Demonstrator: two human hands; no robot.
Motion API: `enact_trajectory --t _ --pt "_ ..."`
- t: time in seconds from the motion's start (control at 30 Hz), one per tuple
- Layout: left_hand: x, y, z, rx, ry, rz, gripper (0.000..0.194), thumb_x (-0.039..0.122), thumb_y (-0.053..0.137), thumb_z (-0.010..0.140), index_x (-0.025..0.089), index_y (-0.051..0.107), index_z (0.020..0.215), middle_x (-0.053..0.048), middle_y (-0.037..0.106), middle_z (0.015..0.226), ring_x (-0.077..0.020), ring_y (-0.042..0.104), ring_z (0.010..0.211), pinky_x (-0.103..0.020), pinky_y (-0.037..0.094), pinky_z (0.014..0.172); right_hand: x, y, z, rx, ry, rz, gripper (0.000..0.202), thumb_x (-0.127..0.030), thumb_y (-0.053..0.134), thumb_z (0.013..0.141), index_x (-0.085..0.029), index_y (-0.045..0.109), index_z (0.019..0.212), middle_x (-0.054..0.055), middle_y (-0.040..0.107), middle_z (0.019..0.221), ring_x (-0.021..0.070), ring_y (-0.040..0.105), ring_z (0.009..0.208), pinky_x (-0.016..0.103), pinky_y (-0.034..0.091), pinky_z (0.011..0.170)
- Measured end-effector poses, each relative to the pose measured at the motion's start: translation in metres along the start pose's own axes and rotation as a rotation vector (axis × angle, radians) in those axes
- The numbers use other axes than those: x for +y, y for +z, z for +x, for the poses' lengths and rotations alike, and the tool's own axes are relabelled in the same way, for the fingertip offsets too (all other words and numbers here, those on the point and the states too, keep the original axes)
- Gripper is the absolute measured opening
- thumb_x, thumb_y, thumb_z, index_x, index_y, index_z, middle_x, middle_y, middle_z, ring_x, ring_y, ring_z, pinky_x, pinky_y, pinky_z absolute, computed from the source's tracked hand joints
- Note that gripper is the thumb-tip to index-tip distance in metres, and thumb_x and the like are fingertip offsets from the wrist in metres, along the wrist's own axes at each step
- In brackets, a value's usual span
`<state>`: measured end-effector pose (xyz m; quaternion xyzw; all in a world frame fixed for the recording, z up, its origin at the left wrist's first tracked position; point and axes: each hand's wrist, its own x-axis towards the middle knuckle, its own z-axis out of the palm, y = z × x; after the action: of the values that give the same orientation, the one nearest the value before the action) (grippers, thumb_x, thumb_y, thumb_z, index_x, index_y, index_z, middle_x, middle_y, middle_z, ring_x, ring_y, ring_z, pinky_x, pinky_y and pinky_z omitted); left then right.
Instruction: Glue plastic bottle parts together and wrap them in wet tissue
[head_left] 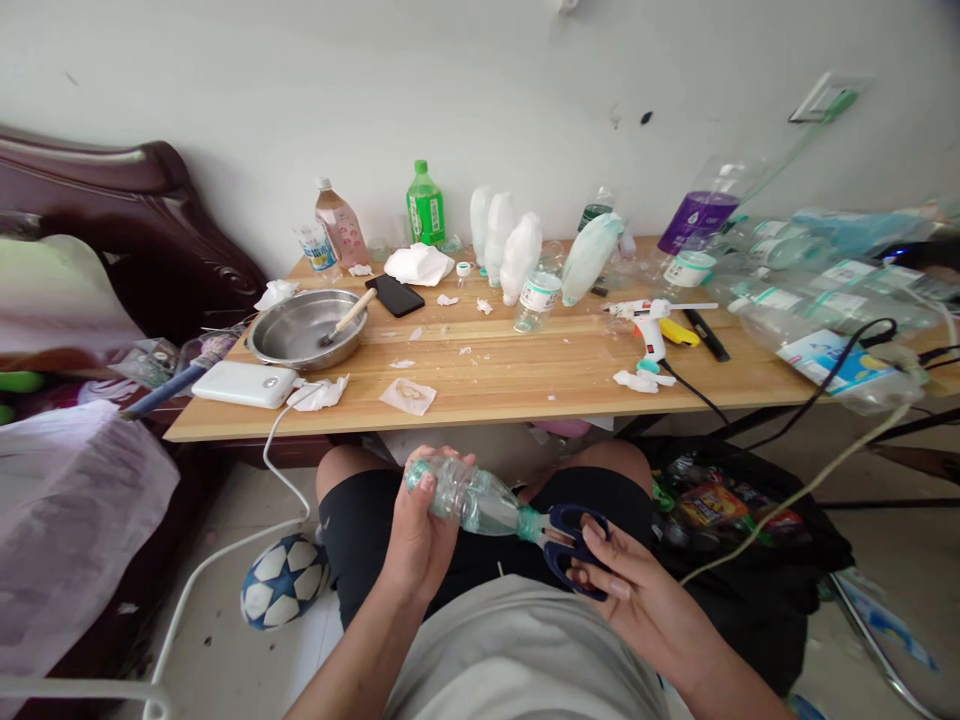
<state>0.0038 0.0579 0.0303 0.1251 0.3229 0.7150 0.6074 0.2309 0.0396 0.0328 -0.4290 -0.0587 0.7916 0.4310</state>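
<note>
Above my lap, my left hand (426,525) is wrapped round one end of a clear plastic bottle (480,497) that lies sideways, its narrow neck toward the right. My right hand (626,575) has its fingers through the dark blue handles of a pair of scissors (564,545). The scissors' blades reach the greenish neck of the bottle; how far they go in is hard to see. On the table beyond stand several white-covered bottle shapes (521,258) and a cut bottle piece with a label (538,295).
A wooden table (480,385) runs in front of my knees. It bears a metal bowl with a brush (307,335), a phone (395,296), a white power bank (245,384), a glue gun (651,325) and several clear bottles (840,290). A ball (285,582) lies on the floor.
</note>
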Motion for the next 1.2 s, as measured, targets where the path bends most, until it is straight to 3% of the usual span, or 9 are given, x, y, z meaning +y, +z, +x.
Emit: enact_trajectory --t 0.37,0.5,0.73,0.93,1.1,1.2 --pt "-0.001 -0.004 -0.003 -0.054 0.038 -0.014 0.043 0.047 0.087 0.069 0.028 0.063 0.099 0.000 0.065 0.102 -0.0224 0.069 0.098 -0.039 0.053 0.094 0.007 -0.008 -0.003 -0.032 0.103 0.062 0.024 -0.018 0.091 0.071 -0.017 0.068 0.079 -0.008 0.057 0.063 -0.0014 0.033 0.046 0.024 0.056 0.068" --pt "-0.003 -0.004 -0.004 -0.105 0.047 -0.024 0.054 0.056 0.088 0.063 0.028 0.064 0.103 -0.001 0.062 0.106 -0.0222 0.066 0.102 -0.037 0.053 0.093 0.008 -0.009 -0.004 0.003 0.082 0.113 0.024 -0.016 0.092 0.070 -0.015 0.070 0.079 -0.009 0.050 0.056 -0.0017 0.034 0.045 0.023 0.056 0.065" --pt "-0.001 0.001 -0.005 -0.067 0.001 0.003 0.044 0.040 0.089 0.066 0.029 0.062 0.099 0.001 0.061 0.103 -0.0226 0.067 0.100 -0.045 0.051 0.098 0.009 -0.013 -0.003 -0.020 0.066 0.107 0.022 -0.014 0.091 0.070 -0.015 0.071 0.082 -0.003 0.067 0.074 -0.0040 0.027 0.043 0.020 0.053 0.060" --pt "-0.003 0.000 -0.006 -0.052 -0.007 -0.011 0.043 0.040 0.089 0.067 0.029 0.061 0.098 0.001 0.062 0.101 -0.0236 0.068 0.100 -0.048 0.049 0.101 0.009 -0.014 -0.002 -0.060 0.044 0.074 0.022 -0.016 0.092 0.069 -0.015 0.071 0.078 -0.007 0.059 0.062 -0.0036 0.016 0.044 0.018 0.049 0.055" --pt "-0.004 0.000 -0.005 -0.047 0.002 -0.019 0.042 0.039 0.088 0.069 0.028 0.061 0.099 0.001 0.063 0.101 -0.0231 0.068 0.100 -0.045 0.050 0.100 0.010 -0.009 -0.002 -0.055 0.023 0.096 0.021 -0.015 0.091 0.070 -0.014 0.071 0.077 -0.006 0.058 0.063 -0.0029 0.017 0.045 0.017 0.049 0.055" --pt "-0.003 0.002 -0.006 -0.048 0.010 -0.010 0.042 0.039 0.088 0.068 0.028 0.061 0.098 0.001 0.062 0.100 -0.0224 0.068 0.098 -0.046 0.050 0.100 0.011 -0.008 -0.003 -0.075 0.023 0.101 0.019 -0.016 0.090 0.071 -0.014 0.072 0.078 -0.010 0.048 0.055 -0.0021 0.016 0.045 0.018 0.050 0.056"
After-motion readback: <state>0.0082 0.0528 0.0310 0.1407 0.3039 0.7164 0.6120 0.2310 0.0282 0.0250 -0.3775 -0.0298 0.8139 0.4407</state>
